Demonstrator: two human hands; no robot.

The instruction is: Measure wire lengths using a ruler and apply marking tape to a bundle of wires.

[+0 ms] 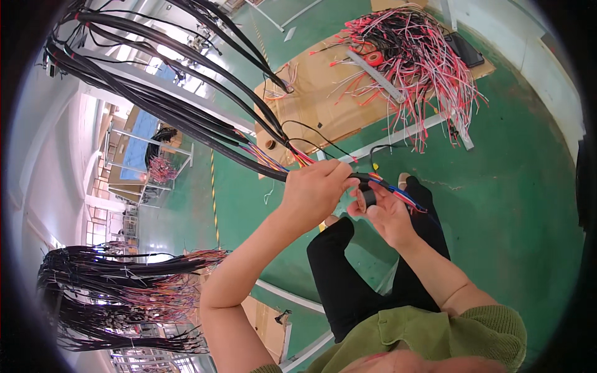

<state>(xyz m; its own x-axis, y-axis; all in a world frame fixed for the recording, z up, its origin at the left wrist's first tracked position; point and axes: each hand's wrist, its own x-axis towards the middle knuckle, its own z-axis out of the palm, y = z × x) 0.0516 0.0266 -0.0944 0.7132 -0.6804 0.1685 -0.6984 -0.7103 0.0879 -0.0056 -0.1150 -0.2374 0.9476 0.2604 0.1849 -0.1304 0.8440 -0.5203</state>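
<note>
My left hand (314, 191) is closed around a thick black-sheathed cable (249, 160) that runs down from the upper left. Past my fingers the sheath ends, and a bundle of blue, red and white wires (405, 198) sticks out to the right. Just below that end, my right hand (390, 219) grips a small roll of black tape (368, 198) between thumb and fingers. The roll sits close against the cable. Whether a strip of tape joins them is hidden by my fingers. Other black cables (205, 71) with bare coloured wire ends hang beside the held one.
Ahead, a cardboard-covered table (305, 112) carries a heap of red, white and black wires (423, 62), a metal bar (376, 76) and a dark flat device (466, 51). Thick cable bundles (124, 280) hang at the lower left. A white metal frame (289, 295) stands near my legs.
</note>
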